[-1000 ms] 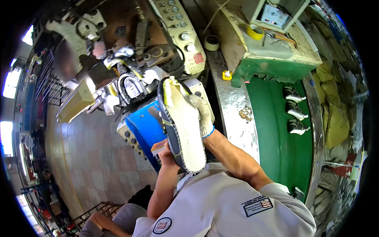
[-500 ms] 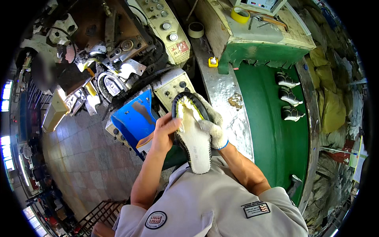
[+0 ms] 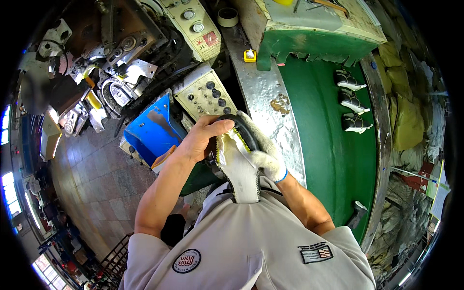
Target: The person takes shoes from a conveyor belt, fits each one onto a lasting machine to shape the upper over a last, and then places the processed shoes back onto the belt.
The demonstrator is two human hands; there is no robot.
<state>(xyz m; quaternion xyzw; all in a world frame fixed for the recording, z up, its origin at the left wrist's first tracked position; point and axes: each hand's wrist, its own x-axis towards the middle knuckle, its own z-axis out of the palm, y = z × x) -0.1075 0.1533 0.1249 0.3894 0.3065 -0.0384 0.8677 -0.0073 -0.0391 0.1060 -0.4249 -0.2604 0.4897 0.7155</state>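
Note:
A shoe upper [image 3: 237, 169] is held sole side up in front of my chest, its pale insole facing me. Black material folds over its far rounded end, with yellow-green stitching inside the edge. My bare left hand [image 3: 203, 137] grips the left side of that end, thumb lying across the black rim. Wrapped round the right side is my right hand [image 3: 268, 157], in a whitish knit glove with a blue cuff; its thumb rests near the insole. The narrower end points toward my shirt. The fingers beneath the shoe are hidden.
On the left stands a machine with metal clamps [image 3: 123, 92], a control panel [image 3: 205, 94] and a blue tray [image 3: 152, 130]. Several dark shoes with white soles [image 3: 355, 101] lie on the green conveyor belt [image 3: 319, 159] to the right. A metal ledge [image 3: 275, 116] runs beside it.
My left hand has moved up and over the rim at the shoe's far end, its thumb now on the black edge. My right hand keeps its hold. The view has shifted slightly.

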